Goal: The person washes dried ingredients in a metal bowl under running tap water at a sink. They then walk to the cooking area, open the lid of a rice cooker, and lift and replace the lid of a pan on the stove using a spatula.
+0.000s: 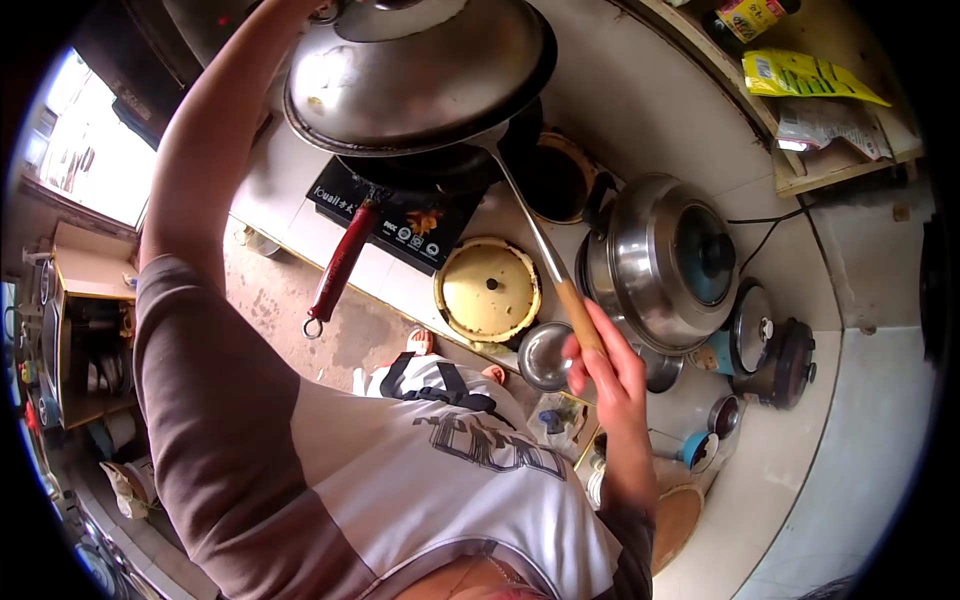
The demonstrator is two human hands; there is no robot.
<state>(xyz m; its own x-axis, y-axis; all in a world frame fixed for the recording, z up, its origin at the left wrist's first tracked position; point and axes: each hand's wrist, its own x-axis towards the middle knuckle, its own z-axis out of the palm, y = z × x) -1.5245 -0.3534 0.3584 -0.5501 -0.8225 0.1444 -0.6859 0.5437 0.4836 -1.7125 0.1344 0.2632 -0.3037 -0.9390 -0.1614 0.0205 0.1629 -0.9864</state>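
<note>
My left hand [318, 8] is at the top edge of the view, mostly cut off, by the knob of a large domed metal lid [420, 85]. The lid is tilted over a dark wok [420, 170], hiding most of its inside. My right hand [612, 365] is closed around the wooden handle of a metal spatula [540, 245]. The spatula slants up and left, its far end at the wok beneath the lid's rim. A red wok handle [345, 262] points toward me, with neither hand on it. Under the wok is a black induction cooker [405, 225].
A yellow lidded pot [488, 290] stands near the counter edge, beside a metal bowl [546, 356]. To the right are a large lidded steel pot [665, 262] and several smaller pots. A shelf [850, 165] holds a yellow packet [808, 77] at upper right.
</note>
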